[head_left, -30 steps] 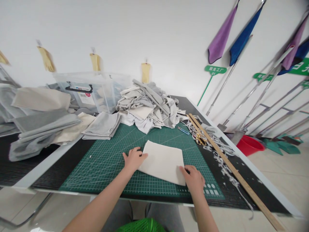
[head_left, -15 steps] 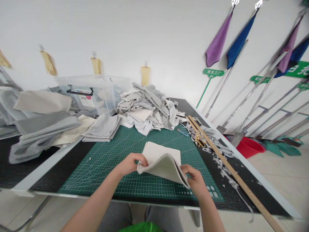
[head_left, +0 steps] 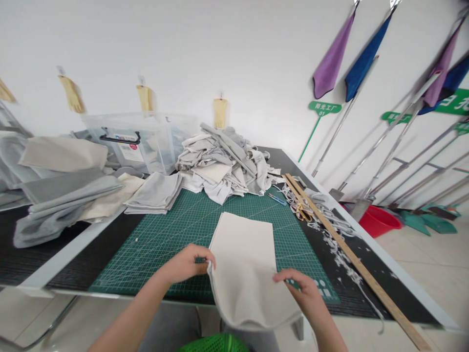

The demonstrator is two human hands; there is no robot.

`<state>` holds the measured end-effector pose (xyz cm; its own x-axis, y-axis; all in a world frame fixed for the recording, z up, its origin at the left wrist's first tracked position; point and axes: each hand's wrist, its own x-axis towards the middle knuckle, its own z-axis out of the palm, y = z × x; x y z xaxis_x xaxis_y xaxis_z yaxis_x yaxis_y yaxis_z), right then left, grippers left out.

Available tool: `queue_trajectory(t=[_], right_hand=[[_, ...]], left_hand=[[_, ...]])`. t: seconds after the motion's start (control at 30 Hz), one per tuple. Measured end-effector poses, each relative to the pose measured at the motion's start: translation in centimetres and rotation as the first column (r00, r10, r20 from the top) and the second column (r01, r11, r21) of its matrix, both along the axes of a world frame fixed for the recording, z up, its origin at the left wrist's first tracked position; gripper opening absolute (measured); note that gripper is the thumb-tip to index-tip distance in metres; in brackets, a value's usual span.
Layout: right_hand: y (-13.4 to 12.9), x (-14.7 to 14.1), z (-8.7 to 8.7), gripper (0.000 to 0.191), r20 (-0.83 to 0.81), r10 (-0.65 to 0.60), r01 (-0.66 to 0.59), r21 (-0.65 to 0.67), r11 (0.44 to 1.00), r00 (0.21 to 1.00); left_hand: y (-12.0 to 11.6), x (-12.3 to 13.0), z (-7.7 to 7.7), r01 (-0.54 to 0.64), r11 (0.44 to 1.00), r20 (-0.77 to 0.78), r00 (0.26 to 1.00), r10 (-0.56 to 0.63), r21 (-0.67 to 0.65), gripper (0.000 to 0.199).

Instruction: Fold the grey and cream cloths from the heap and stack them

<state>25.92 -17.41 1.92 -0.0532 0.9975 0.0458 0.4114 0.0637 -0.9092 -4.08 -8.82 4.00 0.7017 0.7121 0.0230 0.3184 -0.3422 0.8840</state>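
Observation:
A cream-white folded cloth (head_left: 244,244) lies on the green cutting mat (head_left: 176,230), its near part hanging over the table's front edge with a curved, sagging fold. My left hand (head_left: 191,265) pinches the cloth's left edge, where several layers show. On the opposite side, my right hand (head_left: 299,288) is closed on the cloth's right edge with thumb and forefinger; the other fingers curl behind. The cloth's far part rests flat on the mat.
Behind the mat rises a heap of grey and white cloths (head_left: 220,161). More folded cloths (head_left: 69,186) and a clear plastic bin (head_left: 154,144) stand at left. Gold-handled scissors (head_left: 302,212), blue snips (head_left: 277,199), a wooden strip (head_left: 351,259) and thread scraps lie at right.
The cloth's near part, raised and folded back before, has come down towards me and over the table edge. Both hands have lowered slightly, and more of the flat cloth shows.

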Motion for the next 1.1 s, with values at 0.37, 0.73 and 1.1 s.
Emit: queue_trajectory(t=[0.37,0.73,1.1], right_hand=[[6.5,0.8,-1.5,0.023,-0.318,-0.19,0.212,0.035,0.977,0.929],[9.5,0.9,-4.7,0.056,0.186,-0.392,0.404,-0.03,0.914,0.901],[8.1,-1.2,-4.0,0.059,0.669,-0.32,0.246,0.207,0.947,0.671]], left_hand=[[6.6,1.8,-2.4,-0.29,0.931,0.301,0.888,0.347,-0.221,0.023],[10.7,3.6,-7.2,-0.505,0.852,-0.077,0.863,0.499,-0.137,0.037],[7.2,4.8,-3.9,-0.422,0.683,-0.217,0.735,0.643,0.596,0.054]])
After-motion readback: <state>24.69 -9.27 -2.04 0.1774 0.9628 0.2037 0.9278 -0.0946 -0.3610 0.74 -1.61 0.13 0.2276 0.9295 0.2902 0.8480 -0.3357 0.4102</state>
